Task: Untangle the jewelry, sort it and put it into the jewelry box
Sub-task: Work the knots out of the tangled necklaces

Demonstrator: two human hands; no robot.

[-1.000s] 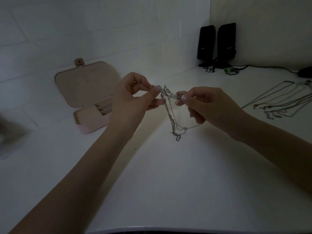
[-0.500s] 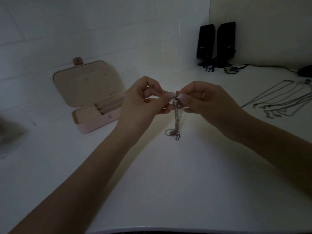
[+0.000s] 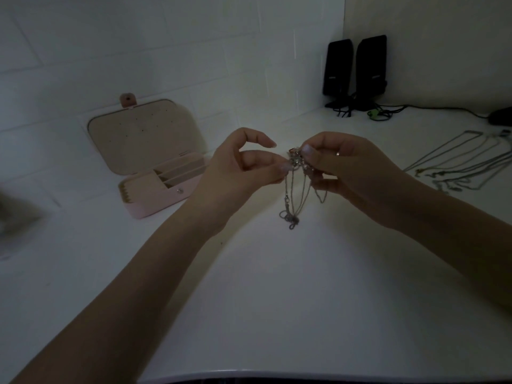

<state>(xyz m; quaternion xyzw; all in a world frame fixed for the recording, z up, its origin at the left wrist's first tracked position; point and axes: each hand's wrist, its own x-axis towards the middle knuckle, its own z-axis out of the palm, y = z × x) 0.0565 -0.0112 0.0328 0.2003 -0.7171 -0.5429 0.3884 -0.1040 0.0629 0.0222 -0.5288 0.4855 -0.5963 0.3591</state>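
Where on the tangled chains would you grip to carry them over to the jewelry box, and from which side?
Grip the knot at the top of the tangled chains, probably from above. Both the left hand and the right hand already pinch there, and the loose strands hang straight down from it toward the table, so holding the knot should keep them together on the way to the open jewelry box.

A tangled clump of silver chains (image 3: pixel 296 173) hangs above the middle of the white table (image 3: pixel 277 300), its knot pinched at the top and thin loops trailing down to the tabletop. A pink jewelry box (image 3: pixel 155 173) sits open toward the table's far left edge, its beige-lined lid leaning back and its divided compartments showing. Several separated chains (image 3: pixel 465 164) lie stretched out in rows near the right edge.
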